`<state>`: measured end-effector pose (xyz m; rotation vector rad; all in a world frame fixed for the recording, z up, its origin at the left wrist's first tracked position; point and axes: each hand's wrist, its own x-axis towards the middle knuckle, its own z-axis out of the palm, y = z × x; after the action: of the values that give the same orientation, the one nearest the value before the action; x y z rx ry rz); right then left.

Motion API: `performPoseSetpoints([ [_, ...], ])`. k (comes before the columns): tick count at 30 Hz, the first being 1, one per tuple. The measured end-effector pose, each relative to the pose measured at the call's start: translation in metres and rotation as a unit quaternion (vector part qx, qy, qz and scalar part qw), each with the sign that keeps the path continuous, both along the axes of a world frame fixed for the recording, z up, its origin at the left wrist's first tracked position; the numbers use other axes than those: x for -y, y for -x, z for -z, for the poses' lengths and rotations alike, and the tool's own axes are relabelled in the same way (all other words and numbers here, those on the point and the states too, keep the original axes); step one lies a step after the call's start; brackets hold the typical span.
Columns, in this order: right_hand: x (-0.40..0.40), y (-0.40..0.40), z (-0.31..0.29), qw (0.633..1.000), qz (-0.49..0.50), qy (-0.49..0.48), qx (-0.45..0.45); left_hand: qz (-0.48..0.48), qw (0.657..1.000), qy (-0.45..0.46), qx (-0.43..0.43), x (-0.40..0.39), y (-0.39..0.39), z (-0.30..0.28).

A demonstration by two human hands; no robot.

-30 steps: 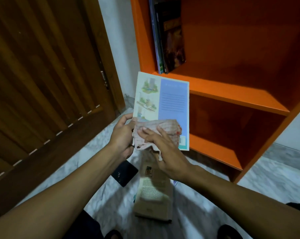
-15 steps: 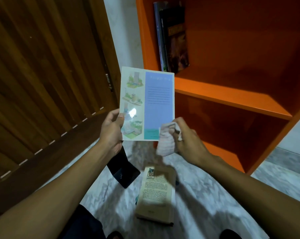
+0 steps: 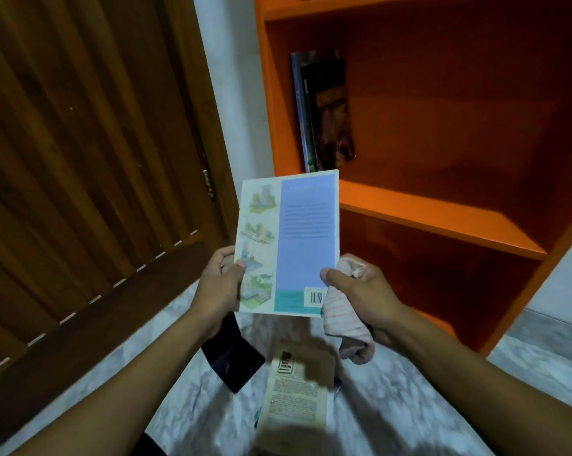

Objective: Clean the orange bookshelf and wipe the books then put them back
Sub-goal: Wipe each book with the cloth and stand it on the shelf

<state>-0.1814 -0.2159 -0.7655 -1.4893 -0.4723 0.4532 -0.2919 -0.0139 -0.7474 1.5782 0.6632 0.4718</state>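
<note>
I hold the blue-backed book (image 3: 289,245) upright before the orange bookshelf (image 3: 442,218): left hand (image 3: 217,284) pinches its left edge, right hand (image 3: 365,292) pinches the right edge while clutching the striped cloth (image 3: 343,324). Wiping appears complete. Next: shelve it beside the two standing books (image 3: 324,110).

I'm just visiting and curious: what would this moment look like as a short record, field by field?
Setting: orange bookshelf beside a wooden door, marble floor
Left hand: grips the left edge of the blue book, thumb on the cover
Right hand: pinches the book's right edge while holding a striped cloth
On the shelf: dark books standing at the left side, slightly tilted
On the floor: a tan book and a dark flat object
Task stage: blue book not yet back on the shelf
</note>
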Motion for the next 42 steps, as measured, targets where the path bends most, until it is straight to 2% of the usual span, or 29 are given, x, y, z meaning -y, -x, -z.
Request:
performPoseSetpoints([
  [2,0.000,0.002,-0.003,0.998,0.002,0.022,0.052,0.000,0.984,-0.173,-0.033,0.004,-0.002,0.002],
  [4,0.000,0.008,-0.003,0.987,-0.006,0.079,0.142,0.027,0.975,-0.222,0.013,0.019,-0.004,-0.002],
  [6,0.000,0.018,-0.001,0.959,-0.002,0.143,0.246,0.087,0.981,-0.159,0.064,0.036,-0.009,-0.005],
  [8,-0.002,0.029,0.005,0.922,-0.014,0.209,0.325,0.101,0.990,-0.079,0.057,0.048,-0.015,-0.001],
  [11,-0.006,0.046,0.014,0.877,-0.056,0.272,0.392,0.012,1.000,0.003,0.021,0.050,-0.022,0.012],
  [14,-0.009,0.057,0.013,0.836,-0.102,0.311,0.440,-0.044,0.999,0.007,0.012,0.046,-0.022,0.024],
  [15,-0.010,0.056,0.011,0.840,-0.131,0.312,0.425,-0.053,0.998,0.012,0.014,0.043,-0.022,0.026],
  [17,-0.012,0.044,0.005,0.898,-0.176,0.274,0.295,-0.064,0.997,0.039,0.022,0.040,-0.021,0.024],
  [19,-0.011,0.026,-0.006,0.966,-0.123,0.194,0.114,-0.070,0.996,0.056,0.022,0.037,-0.021,0.020],
  [20,-0.006,0.014,-0.013,0.986,-0.066,0.151,0.013,-0.069,0.996,0.058,0.024,0.035,-0.020,0.019],
  [21,0.000,0.003,-0.022,0.988,-0.012,0.100,-0.114,-0.069,0.995,0.059,0.031,0.033,-0.020,0.016],
  [23,0.018,-0.015,-0.036,0.933,0.019,-0.032,-0.358,-0.066,0.995,0.059,0.051,0.029,-0.019,0.010],
  [24,0.027,-0.019,-0.043,0.904,0.014,-0.070,-0.422,-0.061,0.995,0.057,0.057,0.027,-0.019,0.007],
  [25,0.034,-0.020,-0.046,0.895,-0.006,-0.080,-0.439,-0.055,0.995,0.052,0.063,0.024,-0.019,0.005],
  [27,0.038,-0.021,-0.045,0.901,-0.032,-0.067,-0.428,-0.043,0.996,0.043,0.071,0.019,-0.018,0.000],
  [29,0.036,-0.022,-0.048,0.909,-0.017,-0.068,-0.410,-0.036,0.995,0.042,0.081,0.014,-0.016,-0.003],
  [33,0.032,-0.028,-0.064,0.931,0.098,-0.140,-0.322,-0.033,0.995,0.041,0.082,0.007,-0.011,-0.006],
  [35,0.025,-0.033,-0.065,0.958,0.178,-0.146,-0.168,-0.027,0.996,0.045,0.074,0.005,-0.009,-0.007],
  [37,0.017,-0.039,-0.063,0.962,0.232,-0.129,0.059,-0.012,0.996,0.052,0.065,0.006,-0.007,-0.009],
  [39,0.011,-0.044,-0.056,0.943,0.198,-0.086,0.255,0.014,0.996,0.061,0.062,0.010,-0.007,-0.010],
  [40,0.007,-0.045,-0.049,0.932,0.156,-0.033,0.325,0.028,0.995,0.067,0.063,0.012,-0.008,-0.010],
  [42,0.003,-0.044,-0.035,0.915,0.068,0.092,0.386,0.052,0.993,0.081,0.070,0.016,-0.010,-0.010],
])
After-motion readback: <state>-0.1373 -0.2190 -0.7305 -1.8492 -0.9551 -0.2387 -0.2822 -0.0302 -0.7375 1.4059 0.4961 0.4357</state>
